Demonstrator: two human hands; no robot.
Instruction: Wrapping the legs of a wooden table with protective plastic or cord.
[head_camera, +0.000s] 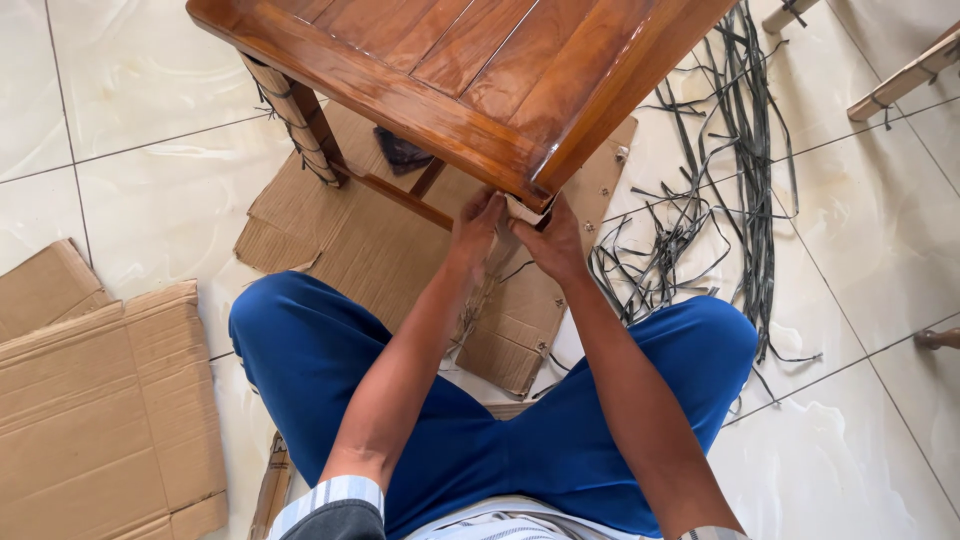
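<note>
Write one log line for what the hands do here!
left hand: at table corner | right hand: at same corner | dark straps: on floor

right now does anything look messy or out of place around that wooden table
Yes: a loose tangle of dark strips sprawls over the tiled floor right of the table, and flattened cardboard lies scattered. Both hands sit at the table's near corner.

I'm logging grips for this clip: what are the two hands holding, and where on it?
Both the left hand and right hand grip the wooden table just under its near corner, at the leg top.
</note>
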